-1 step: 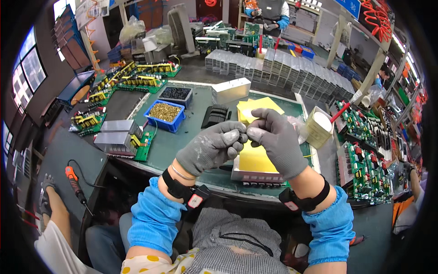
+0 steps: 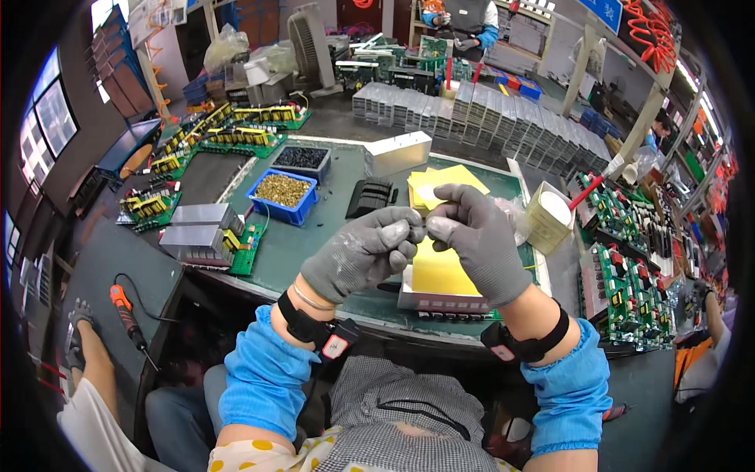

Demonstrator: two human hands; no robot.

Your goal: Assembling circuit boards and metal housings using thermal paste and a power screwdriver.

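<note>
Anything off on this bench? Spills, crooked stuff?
Minor only. A few dark specks lie loose on the green mat near the grey bin of black parts; possibly strays from it. Just beyond the right hand, the yellow sheets sit fanned rather than squared up. No clear damage visible.

Bright windows (image 2: 57, 126) — dark, warped edges

A head-worn fisheye looks down, close, on both hands (image 2: 354, 256) (image 2: 486, 252) and the workbench (image 2: 289, 245).
</note>
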